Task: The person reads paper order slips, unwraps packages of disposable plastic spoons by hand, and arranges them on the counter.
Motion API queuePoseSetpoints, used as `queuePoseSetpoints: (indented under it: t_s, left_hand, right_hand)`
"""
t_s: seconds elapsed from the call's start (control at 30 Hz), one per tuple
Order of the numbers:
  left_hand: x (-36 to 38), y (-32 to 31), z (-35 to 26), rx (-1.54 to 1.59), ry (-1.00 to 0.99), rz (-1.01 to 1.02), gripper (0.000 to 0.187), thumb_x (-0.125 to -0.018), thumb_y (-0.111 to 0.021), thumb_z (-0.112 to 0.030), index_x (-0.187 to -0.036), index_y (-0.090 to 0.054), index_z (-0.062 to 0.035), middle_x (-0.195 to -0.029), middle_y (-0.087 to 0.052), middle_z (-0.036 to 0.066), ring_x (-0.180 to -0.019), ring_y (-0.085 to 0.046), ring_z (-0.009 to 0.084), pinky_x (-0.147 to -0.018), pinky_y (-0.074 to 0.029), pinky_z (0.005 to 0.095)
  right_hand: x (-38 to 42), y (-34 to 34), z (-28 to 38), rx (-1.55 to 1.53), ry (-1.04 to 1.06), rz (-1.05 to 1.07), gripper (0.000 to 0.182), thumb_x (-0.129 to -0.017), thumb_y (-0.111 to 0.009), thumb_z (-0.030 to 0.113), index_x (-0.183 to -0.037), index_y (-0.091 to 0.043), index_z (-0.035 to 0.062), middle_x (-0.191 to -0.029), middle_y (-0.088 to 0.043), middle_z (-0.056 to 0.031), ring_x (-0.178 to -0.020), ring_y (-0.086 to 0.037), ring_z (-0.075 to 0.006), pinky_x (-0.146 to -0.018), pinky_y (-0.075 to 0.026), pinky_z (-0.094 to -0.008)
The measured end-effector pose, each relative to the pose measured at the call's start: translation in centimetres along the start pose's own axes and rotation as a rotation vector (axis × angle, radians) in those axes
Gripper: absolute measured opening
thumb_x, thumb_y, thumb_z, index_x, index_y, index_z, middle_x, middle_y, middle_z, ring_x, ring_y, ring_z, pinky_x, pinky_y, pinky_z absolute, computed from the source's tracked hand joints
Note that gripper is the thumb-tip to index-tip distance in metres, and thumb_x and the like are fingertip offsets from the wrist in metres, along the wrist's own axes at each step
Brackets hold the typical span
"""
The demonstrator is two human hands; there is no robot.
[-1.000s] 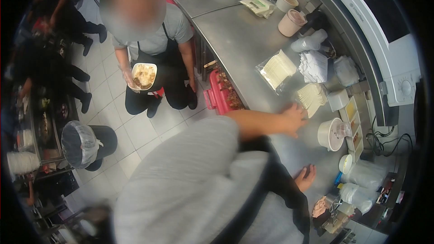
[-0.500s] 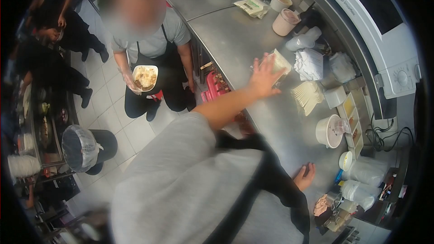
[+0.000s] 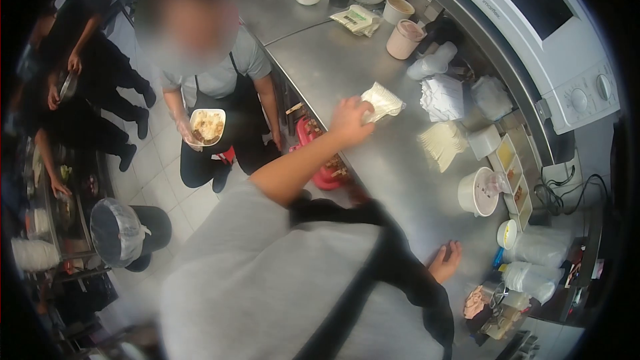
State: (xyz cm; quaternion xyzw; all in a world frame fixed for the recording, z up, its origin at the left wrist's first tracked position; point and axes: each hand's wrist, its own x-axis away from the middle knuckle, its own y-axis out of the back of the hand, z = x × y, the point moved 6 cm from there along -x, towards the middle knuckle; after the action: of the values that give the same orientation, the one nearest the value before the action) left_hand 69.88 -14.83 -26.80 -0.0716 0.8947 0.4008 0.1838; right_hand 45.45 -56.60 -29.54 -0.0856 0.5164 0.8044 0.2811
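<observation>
My left hand [image 3: 353,121] reaches across the steel counter with its fingers curled on the near edge of a cream-coloured ridged stack [image 3: 383,102]. The stack looks like thin pleated pieces in a fan; what they are I cannot make out. A similar fanned stack [image 3: 442,146] lies on the counter to its right. Close to my body, my right hand [image 3: 445,263] rests at the counter, fingers apart and slightly bent, holding nothing. A white tub [image 3: 475,195] stands a little beyond it.
A person [image 3: 223,80] across the counter's corner holds a bowl of food [image 3: 207,127]. White papers [image 3: 443,98], a pink-lidded tub [image 3: 405,39] and a sauce tray [image 3: 512,173] line the counter's back, below a microwave [image 3: 567,60]. A bin [image 3: 120,227] stands on the floor.
My left hand has gone from spread over the first stack to curled at its edge, and the stack has shifted toward me. The right hand stays in place. The view has turned slightly.
</observation>
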Motion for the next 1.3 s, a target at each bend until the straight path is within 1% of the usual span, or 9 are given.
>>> queuePoseSetpoints:
  t_s: [0.2, 0.3, 0.47, 0.57, 0.73, 0.87, 1.0, 1.1, 1.3]
  left_hand:
    - [5.6, -1.3, -3.7, 1.271, 0.298, 0.413, 0.034, -0.080, -0.051, -0.007, -0.113, -0.051, -0.0080, -0.108, -0.053, 0.003, -0.101, -0.048, 0.0112, -0.090, -0.037, 0.0260]
    - [8.5, -3.9, -9.6, 1.350, 0.248, 0.636, 0.038, -0.080, -0.051, -0.006, -0.117, -0.047, -0.0056, -0.112, -0.052, 0.004, -0.107, -0.045, 0.0120, -0.092, -0.036, 0.0284]
    - [11.7, -8.7, -20.3, 0.592, -0.791, 0.694, 0.052, -0.075, -0.068, -0.026, -0.122, -0.051, -0.0121, -0.126, -0.044, 0.018, -0.118, -0.041, 0.0337, -0.099, -0.032, 0.0428]
    - [13.5, -11.9, -22.8, 0.550, -0.920, 0.899, 0.053, -0.075, -0.068, -0.031, -0.125, -0.053, -0.0198, -0.133, -0.039, 0.019, -0.122, -0.037, 0.0365, -0.101, -0.031, 0.0451]
    - [13.8, -14.6, -23.7, 0.389, -1.086, 0.780, 0.044, -0.077, -0.062, -0.009, -0.121, -0.053, -0.0080, -0.111, -0.055, 0.014, -0.099, -0.053, 0.0286, -0.090, -0.040, 0.0380]
    - [14.0, -17.7, -24.8, 0.778, -0.419, 1.164, 0.038, -0.079, -0.056, 0.006, -0.116, -0.053, -0.0027, -0.088, -0.052, 0.003, -0.075, -0.050, 0.0089, -0.068, -0.042, 0.0215]
    - [11.2, -21.0, -25.4, 0.847, -0.458, 1.083, 0.036, -0.078, -0.056, 0.007, -0.112, -0.054, -0.0027, -0.082, -0.051, 0.000, -0.069, -0.047, 0.0069, -0.063, -0.041, 0.0209]
    - [10.0, -22.0, -26.1, 0.630, -0.821, 0.846, 0.028, -0.078, -0.056, 0.003, -0.106, -0.057, -0.0014, -0.078, -0.053, 0.003, -0.067, -0.048, 0.0118, -0.063, -0.042, 0.0245]
    - [10.5, -23.5, -27.1, 0.456, -0.944, 0.964, 0.023, -0.086, -0.053, -0.006, -0.107, -0.057, 0.0048, -0.102, -0.060, 0.018, -0.095, -0.057, 0.0278, -0.087, -0.043, 0.0370]
  right_hand:
    - [0.0, 0.3, 0.1, -0.106, -0.073, 0.028, 0.032, -0.084, -0.060, 0.018, -0.111, -0.058, 0.0007, -0.123, -0.052, -0.0183, -0.115, -0.047, -0.0337, -0.098, -0.036, -0.0415]
    - [0.1, -1.0, -0.2, -0.619, -0.383, 0.198, 0.042, -0.088, -0.056, 0.026, -0.123, -0.049, 0.0036, -0.124, -0.052, -0.0179, -0.115, -0.048, -0.0290, -0.094, -0.040, -0.0399]
    - [2.9, -2.9, 7.3, -1.581, -0.714, 0.319, 0.059, -0.090, -0.054, 0.031, -0.136, -0.024, 0.0098, -0.130, -0.041, -0.0134, -0.118, -0.045, -0.0267, -0.090, -0.045, -0.0447]
    - [4.5, -2.2, 3.6, -1.380, -0.859, 0.063, 0.034, -0.088, -0.057, 0.019, -0.117, -0.045, 0.0055, -0.102, -0.059, -0.0108, -0.091, -0.060, -0.0220, -0.076, -0.051, -0.0367]
    - [6.8, 0.1, 2.8, -1.505, -0.961, -0.173, 0.035, -0.085, -0.055, 0.005, -0.119, -0.049, 0.0021, -0.105, -0.060, -0.0095, -0.092, -0.060, -0.0213, -0.081, -0.050, -0.0375]
    - [6.4, -1.1, 0.8, -1.614, -0.714, -0.275, 0.047, -0.083, -0.058, 0.007, -0.127, -0.043, 0.0046, -0.109, -0.058, -0.0112, -0.101, -0.056, -0.0219, -0.088, -0.046, -0.0364]
    - [7.3, 2.5, -0.8, -0.971, -1.037, -0.409, 0.067, -0.079, -0.064, 0.015, -0.135, -0.028, 0.0051, -0.110, -0.054, -0.0176, -0.106, -0.053, -0.0268, -0.091, -0.043, -0.0363]
    - [7.9, 5.8, -1.0, -0.540, -0.858, -0.633, 0.070, -0.077, -0.065, 0.016, -0.135, -0.030, 0.0055, -0.119, -0.047, -0.0228, -0.110, -0.049, -0.0343, -0.093, -0.041, -0.0377]
    - [4.3, 4.8, 1.6, 0.052, -0.195, -0.127, 0.054, -0.078, -0.059, 0.021, -0.129, -0.045, 0.0124, -0.132, -0.042, -0.0136, -0.126, -0.034, -0.0332, -0.099, -0.031, -0.0488]
